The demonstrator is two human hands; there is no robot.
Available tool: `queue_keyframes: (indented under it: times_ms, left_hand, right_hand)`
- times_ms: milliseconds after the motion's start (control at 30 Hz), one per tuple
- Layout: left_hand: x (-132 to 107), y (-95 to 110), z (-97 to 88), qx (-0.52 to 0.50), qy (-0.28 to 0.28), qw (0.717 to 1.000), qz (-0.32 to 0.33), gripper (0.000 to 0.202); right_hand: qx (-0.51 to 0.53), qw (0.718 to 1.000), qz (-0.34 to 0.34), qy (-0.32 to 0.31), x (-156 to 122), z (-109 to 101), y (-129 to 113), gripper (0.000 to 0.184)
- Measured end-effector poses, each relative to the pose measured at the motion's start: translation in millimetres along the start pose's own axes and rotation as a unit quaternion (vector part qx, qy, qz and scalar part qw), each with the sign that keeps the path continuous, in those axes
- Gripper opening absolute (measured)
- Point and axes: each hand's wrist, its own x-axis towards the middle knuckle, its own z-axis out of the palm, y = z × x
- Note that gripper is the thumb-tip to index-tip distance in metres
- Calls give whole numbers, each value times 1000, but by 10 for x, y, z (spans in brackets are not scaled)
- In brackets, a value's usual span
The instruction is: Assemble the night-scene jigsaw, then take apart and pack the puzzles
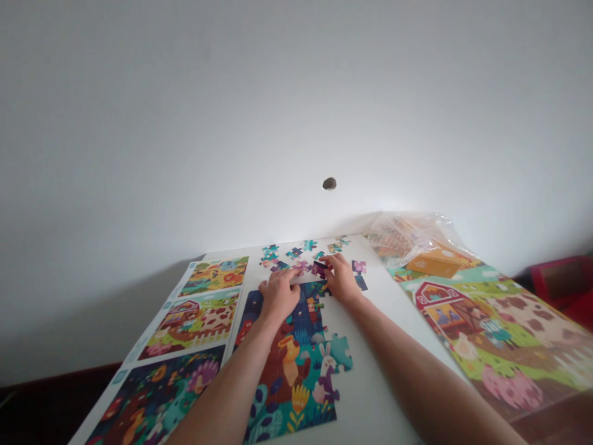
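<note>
A partly joined jigsaw puzzle (290,371) of a dark forest with animals lies on the white table, its right edge uneven. My right hand (343,281) is above its upper right corner, thumb and fingers closed on a dark purple puzzle piece (319,269). At the puzzle's top edge rests my left hand (281,293), its fingers stretched out toward a pink puzzle piece (302,266) and holding nothing I can see. Loose teal puzzle pieces (309,245) are scattered beyond both hands. A purple puzzle piece (359,266) lies right of my right hand.
On the left lies a printed picture sheet (199,318) with three scenes. To the right are a finished farm puzzle (504,327), a yellow box (433,262) and a clear plastic bag (393,235). A white wall with a hole (329,183) stands behind the table.
</note>
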Motion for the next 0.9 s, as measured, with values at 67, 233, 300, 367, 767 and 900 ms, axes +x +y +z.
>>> queue_keyframes:
  times_ms: [67, 233, 300, 367, 767, 900]
  left_hand:
    - [-3, 14, 8, -19, 17, 1000, 7, 48]
    - [-8, 35, 20, -64, 20, 996, 53, 53]
    - [-7, 33, 23, -68, 22, 996, 60, 47]
    - [-4, 31, 23, -64, 28, 996, 55, 43]
    - [-4, 8, 56, -25, -1, 999, 31, 42]
    - [-20, 9, 63, 11, -13, 998, 53, 33]
  right_hand:
    - [45, 998, -26, 21, -7, -9, -15, 37]
    - [104, 992, -69, 33, -29, -38, -65, 33]
    - [111, 991, -72, 30, -32, -41, -73, 32]
    - [108, 992, -68, 22, -32, -37, -76, 32]
    - [-97, 995, 11, -24, -65, -76, -119, 23]
    - [-127, 990, -6, -63, -79, -72, -139, 24]
